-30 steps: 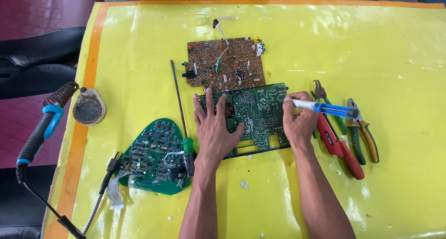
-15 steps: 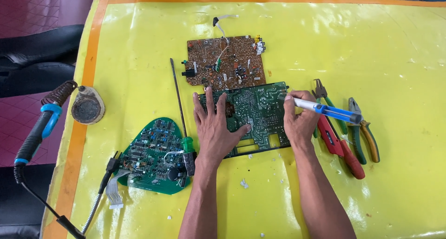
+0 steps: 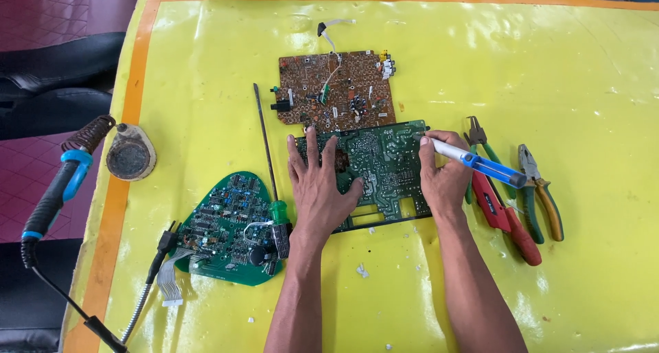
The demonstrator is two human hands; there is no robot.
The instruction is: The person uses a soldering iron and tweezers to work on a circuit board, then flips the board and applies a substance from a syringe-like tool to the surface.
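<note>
Three circuit boards (image 3: 381, 167), two pliers (image 3: 542, 195), two hands (image 3: 319, 188).

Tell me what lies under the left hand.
The left hand lies flat on the green circuit board, which rests on the yellow table cover. The palm and fingers hide that part of the board.

Single view only, from a head-worn camera. It looks steeply down and forward onto the yellow surface (image 3: 583, 85) from the person's own side, both forearms entering from the bottom edge. Range is close: the left hand (image 3: 319, 188) and right hand (image 3: 443, 181) sit near frame centre. The surface's far edge lies at the top; floor shows past its left edge. No second view to compare.
</note>
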